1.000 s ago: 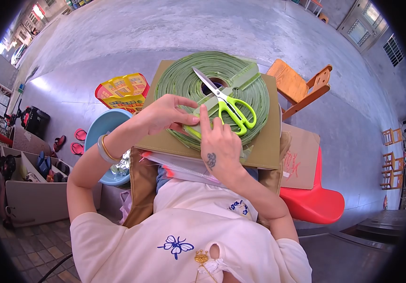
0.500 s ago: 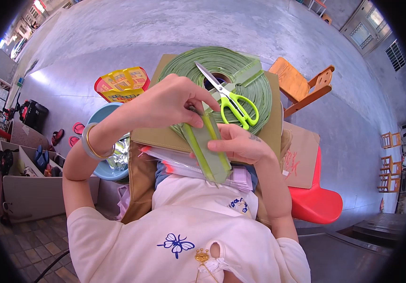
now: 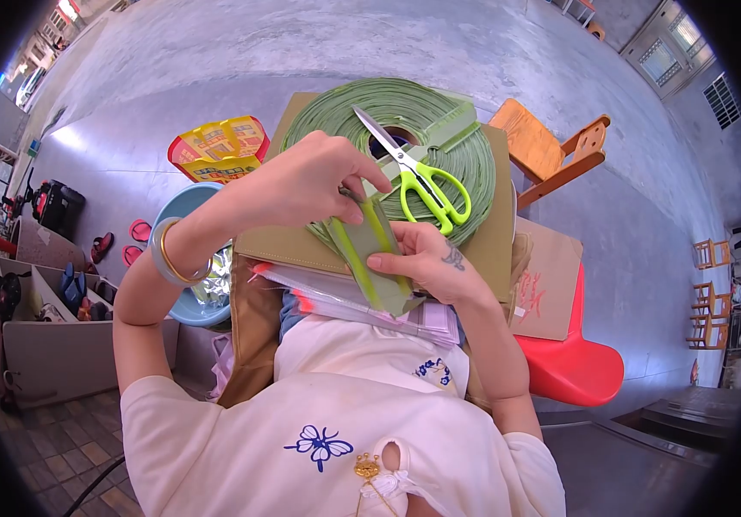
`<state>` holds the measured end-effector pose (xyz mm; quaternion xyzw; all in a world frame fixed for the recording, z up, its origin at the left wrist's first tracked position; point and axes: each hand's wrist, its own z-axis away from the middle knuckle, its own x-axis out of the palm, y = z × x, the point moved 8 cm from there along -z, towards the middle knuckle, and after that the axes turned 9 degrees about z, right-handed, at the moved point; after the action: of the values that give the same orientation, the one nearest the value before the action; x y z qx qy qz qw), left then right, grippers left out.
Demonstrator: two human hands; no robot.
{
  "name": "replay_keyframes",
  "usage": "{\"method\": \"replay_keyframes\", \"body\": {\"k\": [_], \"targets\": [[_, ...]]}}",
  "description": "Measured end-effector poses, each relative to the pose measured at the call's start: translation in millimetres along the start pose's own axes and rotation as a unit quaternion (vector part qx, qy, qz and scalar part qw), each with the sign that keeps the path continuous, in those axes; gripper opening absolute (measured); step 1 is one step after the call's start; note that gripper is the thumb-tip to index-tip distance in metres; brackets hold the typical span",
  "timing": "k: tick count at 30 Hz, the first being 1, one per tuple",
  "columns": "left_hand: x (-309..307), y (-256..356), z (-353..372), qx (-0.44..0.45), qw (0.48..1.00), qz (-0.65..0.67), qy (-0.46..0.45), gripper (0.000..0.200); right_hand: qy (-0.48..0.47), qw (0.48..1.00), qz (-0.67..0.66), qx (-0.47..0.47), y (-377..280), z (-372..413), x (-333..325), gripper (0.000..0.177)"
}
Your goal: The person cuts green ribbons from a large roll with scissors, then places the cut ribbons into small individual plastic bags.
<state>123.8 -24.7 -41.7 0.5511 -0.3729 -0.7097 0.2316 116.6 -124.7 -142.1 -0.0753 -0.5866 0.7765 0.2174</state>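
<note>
A flat piece of green plastic film [image 3: 376, 274] with brighter green edges slants above my lap. My left hand [image 3: 319, 177], closed, has its fingertips at the upper end; the fingers partly hide what they grip there. Lower down, my right hand [image 3: 429, 261] is closed around the film, thumb on its face and fingers behind. Just beyond both hands lies a big coil of green plastic film [image 3: 323, 116]. Scissors with lime-green handles [image 3: 433, 194] rest on the coil, blades pointing up and left.
Clear plastic sleeves [image 3: 426, 323] lie on my lap under the film. A tan board [image 3: 293, 246] bears the coil. To the left stand a blue basin [image 3: 189, 202] and a yellow-red bag [image 3: 220, 146]. On the right are a wooden chair [image 3: 530, 142], cardboard [image 3: 551, 276] and a red seat [image 3: 573, 370].
The film's lower end has shifted up and slightly left, along with my right hand. My left hand stays near the upper end, its index finger a little more bent.
</note>
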Motion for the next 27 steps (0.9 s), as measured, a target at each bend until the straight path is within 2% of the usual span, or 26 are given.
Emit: {"method": "replay_keyframes", "body": {"k": [3,7,9,10,13,16,17,20,23,27], "targets": [[4,6,-1,0.024,1.0,0.013,-0.008,0.04,-0.046,0.997,-0.048,-0.049,-2,-3,9,0.03],[9,7,-6,0.045,0.999,0.0,-0.027,0.04,-0.073,0.997,0.0,0.003,11,-9,5,0.03],[8,5,-9,0.056,0.998,0.018,0.007,0.041,-0.072,0.996,0.043,0.042,17,-7,4,0.029],[8,3,-9,0.06,0.998,0.028,0.025,0.041,-0.049,0.998,-0.013,0.023,16,-6,0,0.028],[-15,-6,1,0.084,0.97,0.045,0.224,0.04,0.011,0.976,-0.214,-0.031,10,-3,-16,0.031],[2,-31,14,0.088,0.963,0.102,0.231,0.037,0.034,0.914,-0.398,-0.072,7,-3,-43,0.036],[16,-32,18,0.074,0.969,0.144,0.187,0.041,0.04,0.893,-0.445,-0.061,6,-2,-45,0.037],[51,-22,23,0.147,0.965,0.198,0.09,0.038,-0.014,0.871,-0.485,-0.076,2,1,-41,0.037],[58,-12,25,0.238,0.935,0.246,0.094,0.04,-0.081,0.852,-0.515,-0.046,3,3,-31,0.037],[59,4,30,0.274,0.928,0.231,0.101,0.037,-0.078,0.831,-0.55,-0.03,3,9,-26,0.037]]}}
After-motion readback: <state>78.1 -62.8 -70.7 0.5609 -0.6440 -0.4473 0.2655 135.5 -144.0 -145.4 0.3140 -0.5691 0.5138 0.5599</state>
